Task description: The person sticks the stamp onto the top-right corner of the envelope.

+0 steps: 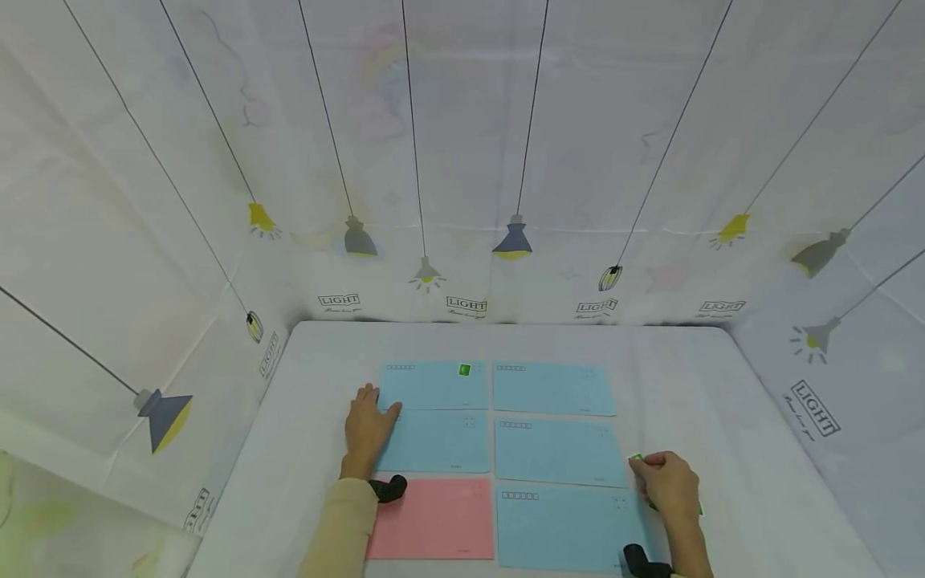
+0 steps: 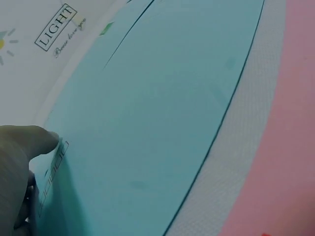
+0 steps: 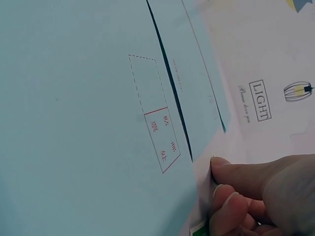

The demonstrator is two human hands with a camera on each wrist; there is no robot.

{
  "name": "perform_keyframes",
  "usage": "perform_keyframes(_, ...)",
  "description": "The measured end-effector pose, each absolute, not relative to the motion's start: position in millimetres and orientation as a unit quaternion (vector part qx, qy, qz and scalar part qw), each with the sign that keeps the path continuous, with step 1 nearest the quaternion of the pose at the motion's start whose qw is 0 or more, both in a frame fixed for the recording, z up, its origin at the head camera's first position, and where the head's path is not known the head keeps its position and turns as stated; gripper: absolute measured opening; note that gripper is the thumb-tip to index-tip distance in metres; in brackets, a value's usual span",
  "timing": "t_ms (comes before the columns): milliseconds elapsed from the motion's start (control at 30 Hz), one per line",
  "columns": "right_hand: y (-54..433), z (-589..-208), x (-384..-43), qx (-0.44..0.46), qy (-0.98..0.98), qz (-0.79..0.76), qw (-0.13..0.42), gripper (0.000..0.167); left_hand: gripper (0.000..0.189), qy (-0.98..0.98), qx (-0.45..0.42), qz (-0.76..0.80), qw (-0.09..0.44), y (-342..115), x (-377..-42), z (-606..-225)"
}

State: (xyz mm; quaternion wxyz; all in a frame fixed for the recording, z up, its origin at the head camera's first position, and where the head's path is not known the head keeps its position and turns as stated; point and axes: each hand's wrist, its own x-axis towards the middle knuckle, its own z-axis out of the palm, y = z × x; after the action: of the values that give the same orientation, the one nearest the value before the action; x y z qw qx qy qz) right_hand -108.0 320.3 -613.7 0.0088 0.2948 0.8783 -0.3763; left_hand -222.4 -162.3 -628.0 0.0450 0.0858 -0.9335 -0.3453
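Observation:
My left hand point(image 1: 367, 425) rests at the left edges of two blue envelopes, the back one point(image 1: 426, 389) and the middle one point(image 1: 433, 445), fingers spread and thumb on the paper. A small green stamp point(image 1: 465, 370) sits at the back envelope's upper right corner. To the right of the envelopes, my right hand point(image 1: 668, 482) pinches another green stamp point(image 1: 636, 457) between thumb and fingers. Beneath that hand, more green stamps point(image 3: 199, 230) lie on the white table, mostly covered. The front right blue envelope point(image 1: 571, 530) is beside this hand, its printed stamp box bare.
A pink envelope point(image 1: 433, 522) lies at front left. Two further blue envelopes, one at the back point(image 1: 552, 391) and one in the middle point(image 1: 556, 452), make up the right column. The white table point(image 1: 766, 466) meets a lamp-patterned backdrop point(image 1: 462, 160) behind.

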Motion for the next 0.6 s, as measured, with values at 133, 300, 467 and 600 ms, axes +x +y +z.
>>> perform_keyframes(133, 322, -613, -108, 0.289, 0.878, -0.382, 0.013, 0.035, 0.065, -0.936, 0.081, -0.340, 0.042, -163, -223, -626)
perform_keyframes(300, 322, -614, -109, 0.285, 0.875, -0.391, 0.015, 0.034, 0.063, -0.929, 0.072, -0.361, 0.036, -168, -218, -621)
perform_keyframes(467, 323, -617, -108, 0.279, 0.874, -0.397, 0.013, 0.035, 0.062, -0.928, 0.076, -0.362, 0.036, -168, -198, -616)
perform_keyframes(600, 323, -617, -108, 0.287, 0.872, -0.398, 0.001, 0.034, 0.060, -0.934, 0.080, -0.347, 0.038, -164, -175, -613)
